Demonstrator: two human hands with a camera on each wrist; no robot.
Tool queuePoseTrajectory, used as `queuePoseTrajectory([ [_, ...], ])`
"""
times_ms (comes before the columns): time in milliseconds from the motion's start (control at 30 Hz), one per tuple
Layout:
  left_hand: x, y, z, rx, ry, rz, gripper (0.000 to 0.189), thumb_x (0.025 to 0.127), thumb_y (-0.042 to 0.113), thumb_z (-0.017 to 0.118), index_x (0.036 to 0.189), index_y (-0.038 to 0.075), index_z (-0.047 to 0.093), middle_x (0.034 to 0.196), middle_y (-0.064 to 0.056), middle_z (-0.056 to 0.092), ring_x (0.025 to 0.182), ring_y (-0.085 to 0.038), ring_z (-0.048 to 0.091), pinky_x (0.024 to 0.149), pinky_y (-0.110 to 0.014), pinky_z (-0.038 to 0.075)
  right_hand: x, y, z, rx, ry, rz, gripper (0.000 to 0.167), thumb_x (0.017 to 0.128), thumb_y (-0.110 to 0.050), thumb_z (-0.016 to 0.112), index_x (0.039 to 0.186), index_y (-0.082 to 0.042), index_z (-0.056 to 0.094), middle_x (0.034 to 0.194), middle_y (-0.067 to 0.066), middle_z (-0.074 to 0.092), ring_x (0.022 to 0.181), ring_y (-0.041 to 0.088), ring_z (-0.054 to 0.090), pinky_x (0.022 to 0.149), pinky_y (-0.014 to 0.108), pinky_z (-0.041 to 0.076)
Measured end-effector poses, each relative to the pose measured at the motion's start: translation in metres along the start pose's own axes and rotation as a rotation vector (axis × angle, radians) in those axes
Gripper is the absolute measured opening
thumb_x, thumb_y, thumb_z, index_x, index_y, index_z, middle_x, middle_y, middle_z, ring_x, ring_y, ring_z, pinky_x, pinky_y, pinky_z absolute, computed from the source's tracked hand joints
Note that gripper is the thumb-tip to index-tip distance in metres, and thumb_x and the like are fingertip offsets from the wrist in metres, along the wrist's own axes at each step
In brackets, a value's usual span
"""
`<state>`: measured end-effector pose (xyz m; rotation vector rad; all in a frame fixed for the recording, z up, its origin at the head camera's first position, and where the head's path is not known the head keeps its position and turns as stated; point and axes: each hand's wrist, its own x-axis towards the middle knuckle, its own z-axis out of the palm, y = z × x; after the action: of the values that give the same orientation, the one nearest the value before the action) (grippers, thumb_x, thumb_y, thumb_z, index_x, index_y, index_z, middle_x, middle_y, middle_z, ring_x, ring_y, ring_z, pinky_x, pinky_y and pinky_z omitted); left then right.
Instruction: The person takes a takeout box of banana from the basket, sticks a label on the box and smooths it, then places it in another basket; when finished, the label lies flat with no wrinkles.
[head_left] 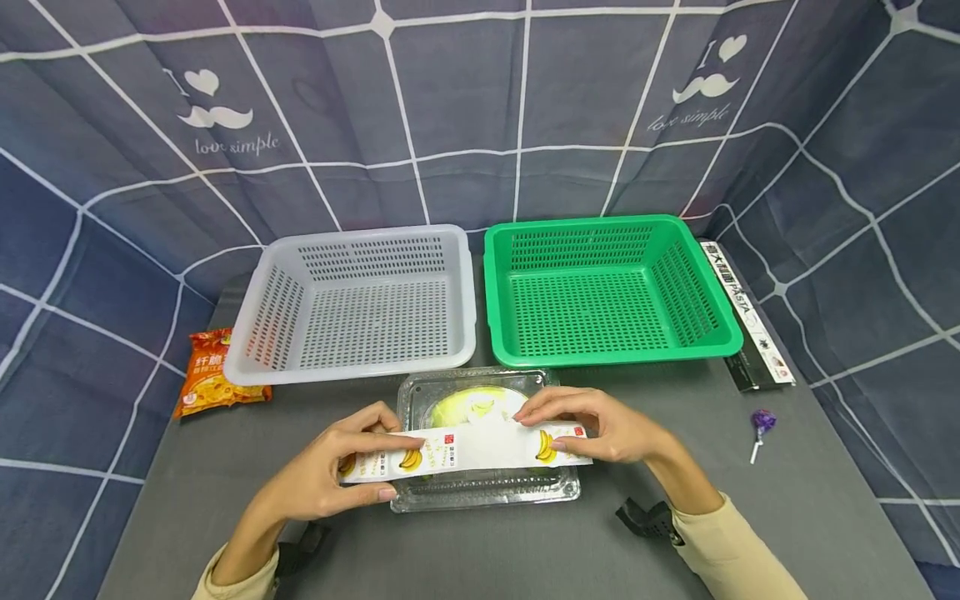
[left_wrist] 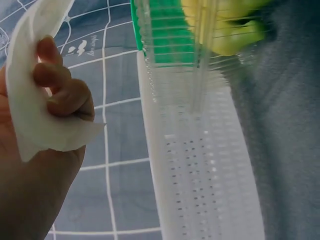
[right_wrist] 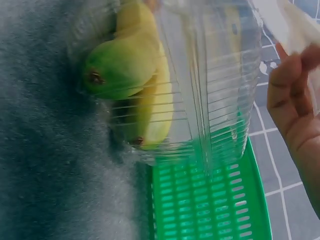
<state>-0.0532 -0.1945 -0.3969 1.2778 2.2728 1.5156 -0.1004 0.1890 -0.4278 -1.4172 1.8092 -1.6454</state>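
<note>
A clear plastic box (head_left: 487, 498) lies in front of the baskets, with yellow-green bananas (right_wrist: 145, 90) inside, seen through its wall in both wrist views. Across its lid stretches a white paper strip (head_left: 487, 446) printed with bananas. The left end of that strip is pinched by my left hand (head_left: 333, 467), thumb below and fingers on top; the left wrist view shows the paper curling around the fingers. At the other end my right hand (head_left: 600, 425) holds the paper between thumb and fingers, its fingertips over the lid.
Behind the box stand a white basket (head_left: 463, 350) and a green basket (head_left: 615, 360). An orange snack packet (head_left: 213, 379) lies at the left. To the right are a black-and-white pasta box (head_left: 750, 325) and a purple lollipop (head_left: 762, 422). Grey-blue curtains (head_left: 465, 92) surround the table (head_left: 465, 558).
</note>
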Motion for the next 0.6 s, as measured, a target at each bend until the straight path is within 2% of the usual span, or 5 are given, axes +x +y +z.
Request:
queuePoseTrajectory([
  [133,-0.011,0.0,0.006,-0.011,-0.001,0.031,0.054,0.076,0.0,0.078,0.128,0.004,0.064,0.109,-0.003,0.053,0.09,-0.01,0.049,0.072,-0.023,0.044,-0.01,0.001,0.008,-0.018,0.123,-0.062,0.046,0.084,0.022,0.057,0.125,0.004,0.06,0.127,0.019,0.056,0.121,0.023,0.055,0.084,0.029,0.053],
  [233,-0.021,-0.001,0.014,-0.063,-0.014,0.043,0.055,0.077,0.0,0.077,0.129,0.002,0.062,0.108,-0.005,0.052,0.086,-0.01,0.05,0.068,-0.021,0.046,-0.02,0.001,0.015,-0.013,0.183,-0.078,0.046,0.082,0.024,0.057,0.124,0.006,0.06,0.124,0.021,0.056,0.118,0.022,0.057,0.083,0.028,0.053],
  [367,-0.03,-0.004,0.023,-0.151,-0.032,0.053,0.056,0.077,-0.004,0.075,0.13,0.0,0.06,0.104,-0.007,0.053,0.081,-0.011,0.052,0.065,-0.021,0.048,-0.033,0.003,0.024,0.001,0.214,-0.059,0.045,0.082,0.023,0.059,0.125,0.008,0.058,0.123,0.023,0.056,0.117,0.022,0.058,0.084,0.031,0.055],
  [467,-0.034,-0.009,0.028,-0.173,-0.027,0.055,0.056,0.076,-0.006,0.074,0.13,0.0,0.06,0.102,-0.007,0.055,0.08,-0.011,0.053,0.064,-0.021,0.048,-0.036,0.006,0.025,0.003,0.209,-0.041,0.047,0.082,0.023,0.061,0.126,0.007,0.058,0.124,0.024,0.054,0.116,0.023,0.058,0.082,0.032,0.056],
  [600,-0.041,-0.014,0.031,-0.176,-0.021,0.05,0.055,0.077,-0.007,0.073,0.129,0.0,0.061,0.099,-0.007,0.055,0.08,-0.011,0.053,0.064,-0.022,0.048,-0.036,0.01,0.024,-0.017,0.22,-0.048,0.053,0.077,0.025,0.063,0.127,0.008,0.056,0.126,0.027,0.051,0.09,0.017,0.058,0.067,0.027,0.053],
])
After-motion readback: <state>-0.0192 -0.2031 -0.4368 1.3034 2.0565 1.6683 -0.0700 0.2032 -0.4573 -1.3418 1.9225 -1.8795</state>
